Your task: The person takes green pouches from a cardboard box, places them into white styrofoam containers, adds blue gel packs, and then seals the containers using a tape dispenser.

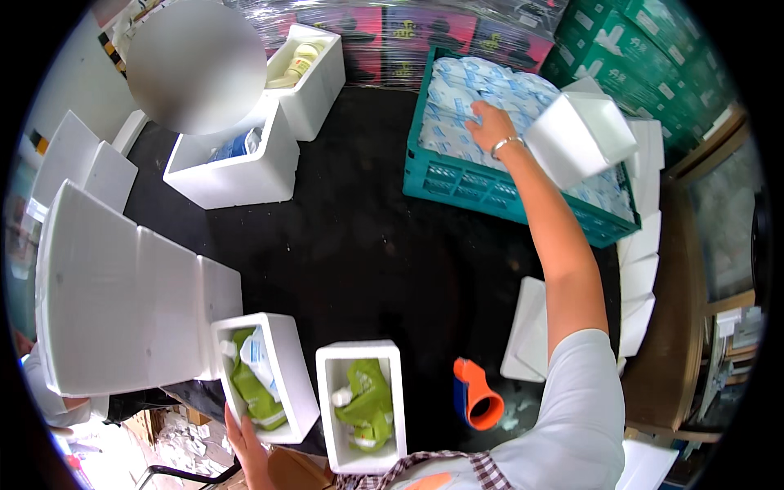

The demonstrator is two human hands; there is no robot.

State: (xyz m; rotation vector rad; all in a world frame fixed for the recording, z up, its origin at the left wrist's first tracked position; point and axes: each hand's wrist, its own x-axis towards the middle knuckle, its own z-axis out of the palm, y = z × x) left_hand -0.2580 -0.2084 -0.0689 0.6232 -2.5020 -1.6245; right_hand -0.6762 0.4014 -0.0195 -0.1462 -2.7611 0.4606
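Observation:
My left hand (pixel 245 438) holds the near left corner of a white foam box (pixel 294 380). In that box lie a green spouted pouch (pixel 260 401) and a white-and-blue ice pack (pixel 260 361). Beside it stands a second foam box (pixel 362 467) with green spouted pouches (pixel 367 398) inside. My right hand (pixel 493 128), a bracelet at its wrist, reaches over a teal plastic crate (pixel 465 184) full of white-and-blue ice packs (pixel 459 79). Its fingers are apart at the packs, and nothing shows lifted in them.
An empty foam box (pixel 569 138) rests on the crate's right part. An orange-and-blue tape dispenser (pixel 484 404) and a foam lid (pixel 528 331) lie at the near right. Foam boxes (pixel 122 294) line the left, with a person's sleeve (pixel 46 380) beyond. Two filled boxes (pixel 245 184) (pixel 312 104) stand farther back.

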